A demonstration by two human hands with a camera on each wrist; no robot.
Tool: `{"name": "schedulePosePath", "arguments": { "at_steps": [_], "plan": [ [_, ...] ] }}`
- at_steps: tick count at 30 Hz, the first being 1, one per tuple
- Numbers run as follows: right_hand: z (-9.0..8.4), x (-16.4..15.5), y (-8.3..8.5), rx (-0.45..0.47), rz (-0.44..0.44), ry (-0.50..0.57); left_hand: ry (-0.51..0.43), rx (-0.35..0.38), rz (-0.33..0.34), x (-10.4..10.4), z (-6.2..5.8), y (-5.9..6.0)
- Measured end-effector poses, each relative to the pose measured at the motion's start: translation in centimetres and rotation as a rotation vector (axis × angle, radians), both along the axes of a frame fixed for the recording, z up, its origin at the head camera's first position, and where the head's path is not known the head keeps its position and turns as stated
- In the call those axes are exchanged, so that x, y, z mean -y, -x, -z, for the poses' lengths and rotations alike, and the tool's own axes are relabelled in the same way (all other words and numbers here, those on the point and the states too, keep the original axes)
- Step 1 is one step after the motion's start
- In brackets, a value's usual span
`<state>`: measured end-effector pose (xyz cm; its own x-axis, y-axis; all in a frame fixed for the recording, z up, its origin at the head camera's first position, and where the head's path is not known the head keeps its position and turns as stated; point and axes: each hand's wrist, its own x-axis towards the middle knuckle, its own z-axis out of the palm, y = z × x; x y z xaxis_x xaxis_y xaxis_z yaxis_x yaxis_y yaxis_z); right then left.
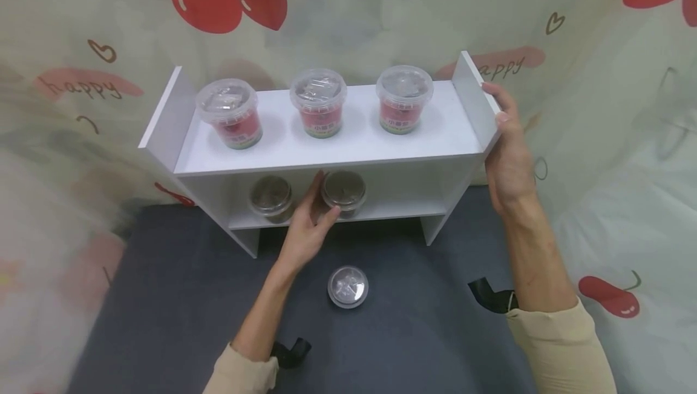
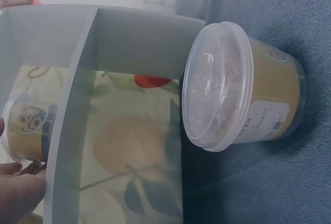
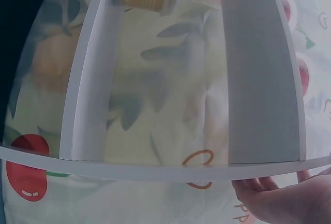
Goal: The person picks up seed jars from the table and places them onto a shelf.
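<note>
A white two-tier shelf (image 1: 354, 143) stands on a dark grey table (image 1: 163, 297). Three red-labelled cups with clear lids (image 1: 319, 102) sit in a row on its top board. On the lower board are two brown-filled cups. My left hand (image 1: 327, 195) grips the right one (image 1: 348, 189), thumb on its left and fingers in front. The other cup (image 1: 270, 197) stands just left of the hand. My right hand (image 1: 494, 103) holds the shelf's right side panel, thumb on its front edge. In the left wrist view my fingers (image 2: 20, 182) touch that cup (image 2: 26, 125) behind the shelf board.
One more lidded cup (image 1: 348, 287) stands on the table in front of the shelf, seen large in the left wrist view (image 2: 243, 100). A cherry-printed cloth (image 1: 109, 79) hangs behind and at both sides. Black wrist straps (image 1: 487, 294) show on my sleeves.
</note>
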<state>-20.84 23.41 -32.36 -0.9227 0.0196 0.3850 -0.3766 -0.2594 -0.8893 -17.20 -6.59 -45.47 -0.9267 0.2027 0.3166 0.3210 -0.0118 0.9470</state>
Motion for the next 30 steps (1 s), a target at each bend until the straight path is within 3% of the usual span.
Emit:
{"name": "schedulePosePath", "arguments": {
  "at_steps": [6, 17, 25, 30],
  "plan": [
    [0.0, 0.0, 0.0, -0.004, 0.003, 0.004, 0.007, -0.018, -0.017, 0.1, 0.3, -0.9],
    [0.0, 0.0, -0.1, -0.001, 0.007, -0.004, 0.049, -0.042, -0.114, 0.7, 0.1, -3.4],
    [0.1, -0.1, 0.0, 0.002, 0.001, 0.004, -0.084, -0.164, -0.190, 1.2, 0.6, -4.8],
    [0.0, -0.1, 0.0, 0.014, -0.004, 0.010, -0.088, -0.169, -0.193, 1.8, 1.4, -5.1]
  ]
}}
